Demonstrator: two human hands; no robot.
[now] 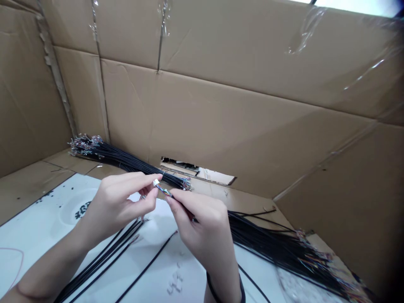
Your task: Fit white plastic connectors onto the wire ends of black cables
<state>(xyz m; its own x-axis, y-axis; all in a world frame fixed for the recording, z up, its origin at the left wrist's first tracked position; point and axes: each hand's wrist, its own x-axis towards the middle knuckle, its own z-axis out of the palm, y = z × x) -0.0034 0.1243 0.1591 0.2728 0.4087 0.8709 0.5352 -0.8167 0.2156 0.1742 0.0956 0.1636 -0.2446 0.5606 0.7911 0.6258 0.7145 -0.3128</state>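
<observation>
Between the thumb and forefinger of my left hand point(121, 198) is a small white connector point(155, 182). Short coloured wires point(164, 191) run from the connector to the end of a black cable, which my right hand point(202, 223) pinches near where the jacket stops. The rest of that cable is mostly hidden by the right hand. A few thin wire ends point(143, 196) show just under my left fingers; whether the hand holds them I cannot tell. Below my left wrist, several black cables point(110, 248) lie on the white tabletop point(151, 269), and a single black cable point(147, 266) lies between my forearms.
A long bundle of black cables point(126, 158) with frayed wire ends lies at the back left. Another large bundle point(277, 248) fills the right. Cardboard walls point(221, 113) enclose the work area, with a slot point(217, 176) cut low. Small black bits point(82, 209) sit in a shallow dish point(67, 212).
</observation>
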